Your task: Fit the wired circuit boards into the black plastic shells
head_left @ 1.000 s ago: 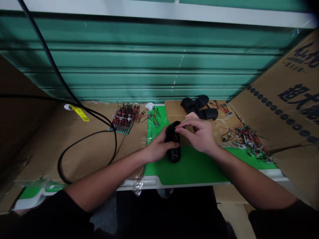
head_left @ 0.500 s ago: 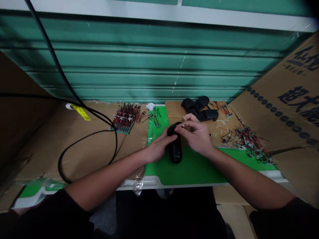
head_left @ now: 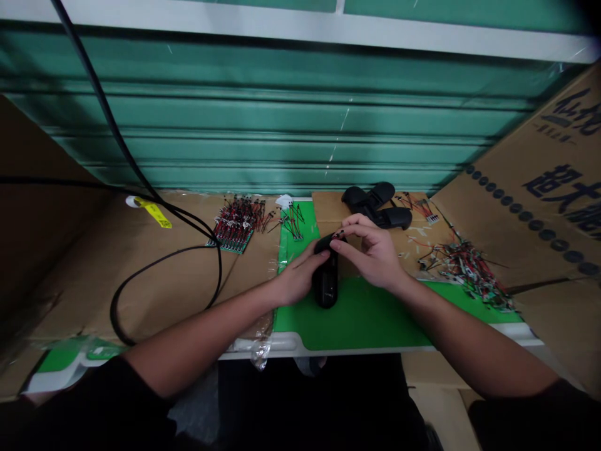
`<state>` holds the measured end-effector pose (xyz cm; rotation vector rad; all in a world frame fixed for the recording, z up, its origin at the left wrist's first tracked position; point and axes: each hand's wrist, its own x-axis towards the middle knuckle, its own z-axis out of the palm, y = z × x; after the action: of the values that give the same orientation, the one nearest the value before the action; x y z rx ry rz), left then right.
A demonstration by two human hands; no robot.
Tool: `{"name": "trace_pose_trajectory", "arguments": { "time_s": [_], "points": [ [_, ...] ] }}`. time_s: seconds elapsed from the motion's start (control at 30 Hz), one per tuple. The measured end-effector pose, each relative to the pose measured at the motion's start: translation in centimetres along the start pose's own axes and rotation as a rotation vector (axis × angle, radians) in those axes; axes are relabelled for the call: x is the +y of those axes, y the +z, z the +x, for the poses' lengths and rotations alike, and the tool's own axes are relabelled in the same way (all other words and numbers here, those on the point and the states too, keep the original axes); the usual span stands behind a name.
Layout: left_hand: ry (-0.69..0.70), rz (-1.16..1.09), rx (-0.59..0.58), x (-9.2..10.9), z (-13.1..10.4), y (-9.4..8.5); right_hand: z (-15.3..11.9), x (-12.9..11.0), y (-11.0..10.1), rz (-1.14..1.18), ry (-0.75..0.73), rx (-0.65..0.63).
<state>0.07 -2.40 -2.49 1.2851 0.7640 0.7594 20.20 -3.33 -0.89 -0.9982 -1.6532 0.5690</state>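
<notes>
My left hand [head_left: 300,275] is closed around the upper left side of a black, elongated plastic housing [head_left: 327,285], its thumb lying across the front. The housing is held over the green mat [head_left: 366,319]. At the top end of it, my right hand [head_left: 370,250] pinches a small wired piece [head_left: 339,235] between thumb and fingertips. That piece looks dark with a bit of red, mostly covered by the fingers, and it touches or nearly touches the housing.
Left of the hands lie rows of small circuit boards with red and black wires [head_left: 235,225]. A tangled pile of wired boards [head_left: 474,269] lies on the right. Several black plastic shells [head_left: 375,203] sit behind my right hand. A black cable [head_left: 113,300] loops over cardboard at left.
My right fingertips have moved slightly left and down, closer to the housing's top end. The housing has shifted a little left in my left hand.
</notes>
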Motion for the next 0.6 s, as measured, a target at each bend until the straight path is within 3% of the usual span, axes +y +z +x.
{"name": "trace_pose_trajectory", "arguments": {
  "time_s": [0.23,0.4,0.6],
  "points": [
    [-0.065,-0.046,0.041,0.0,-0.1,-0.1,-0.1,-1.1,-0.5,-0.246,-0.155,0.058],
    [-0.066,-0.05,0.032,-0.2,0.0,-0.2,0.2,-1.8,-1.4,-0.421,-0.366,0.005],
    [-0.077,-0.215,0.045,-0.9,0.4,-0.1,0.5,-0.6,-1.9,-0.543,-0.408,-0.078]
  ]
}}
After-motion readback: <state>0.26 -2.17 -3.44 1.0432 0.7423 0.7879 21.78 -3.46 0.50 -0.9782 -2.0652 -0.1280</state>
